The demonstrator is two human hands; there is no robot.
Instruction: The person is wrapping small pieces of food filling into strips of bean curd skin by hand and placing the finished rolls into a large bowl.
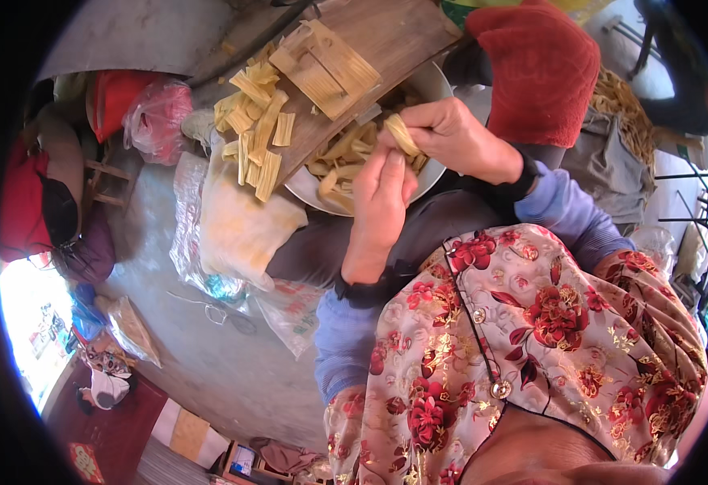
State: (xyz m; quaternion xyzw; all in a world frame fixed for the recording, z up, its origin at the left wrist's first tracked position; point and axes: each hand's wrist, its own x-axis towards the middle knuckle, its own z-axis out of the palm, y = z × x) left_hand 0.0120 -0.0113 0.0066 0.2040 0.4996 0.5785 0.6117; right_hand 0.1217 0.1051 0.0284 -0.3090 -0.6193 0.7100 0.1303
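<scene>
Above a white bowl [299, 192], both hands meet at one pale yellow strip [403, 136] that looks like tofu skin. My right hand [469, 144] pinches it between thumb and fingers, leaving one end sticking out. My left hand [378, 198] is closed at its other end, thumb up; the fingers hide how the strip is folded there. Curled yellow pieces [342, 174] lie in the bowl. A wooden board [406, 32] slants over the bowl's far side, carrying flat ribbed yellow sheets [322, 69]. Loose cut strips [249, 121] are heaped at the board's left end.
A red cloth [544, 77] covers something right of the bowl. A stained pale cloth [245, 226] and clear plastic wrap [186, 218] lie to the left. Farther left are a pink plastic bag [160, 121] and a small wooden stool [110, 179]. A grey cloth [613, 166] is at right.
</scene>
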